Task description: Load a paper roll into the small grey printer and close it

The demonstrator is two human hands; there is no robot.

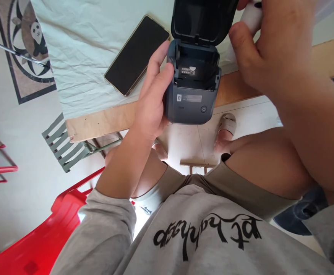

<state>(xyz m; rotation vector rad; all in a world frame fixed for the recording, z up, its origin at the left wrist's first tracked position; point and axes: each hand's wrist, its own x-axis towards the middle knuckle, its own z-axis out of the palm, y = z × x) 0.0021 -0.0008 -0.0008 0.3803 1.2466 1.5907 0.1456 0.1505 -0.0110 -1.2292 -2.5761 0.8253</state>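
A small dark grey printer (195,78) with its lid (203,19) swung open sits at the near edge of the table, its paper bay empty. My left hand (153,95) grips the printer's left side, fingers against its body. My right hand (270,46) is raised just right of the open lid and is closed around a white roll-like object (251,15), most of which is hidden by the fingers.
A black phone (137,53) lies face up on the pale cloth (83,46) covering the wooden table (104,120). A red plastic chair (41,236) stands at lower left, a grey slatted chair (62,147) beside the table. My knees and sandalled feet are below.
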